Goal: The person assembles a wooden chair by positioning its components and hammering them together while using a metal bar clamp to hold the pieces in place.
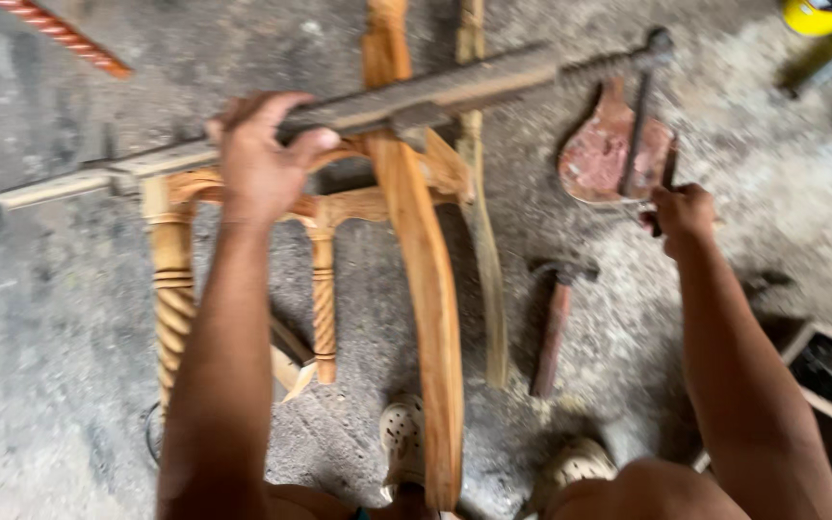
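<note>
— What is seen from the head camera?

— A long bar clamp [416,96] is held across a wooden chair frame [416,289] that lies on the concrete floor [50,366]. The left hand [260,164] is closed around the bar, near its middle-left part. The right hand [683,210] is clenched on the dark crank handle [639,125] that hangs down from the screw end of the clamp.

— How is the long axis of the clamp placed?

— It runs from lower left to upper right, almost across the view, and it is slightly tilted. The curved rail of the chair frame is crossed by it nearly at a right angle. The screw end is found on the right side, so the right hand is nearer to it; the other end, at the far left, is closer to the left hand.

— What else is seen around?

— A hammer [556,323] is laid on the floor between the frame and the right arm. A reddish wooden piece [601,149] lies behind the handle. Two light shoes [404,438] are seen at the bottom, just beside the rail. A twisted wooden rod [65,37] lies at the upper left, well apart.
</note>
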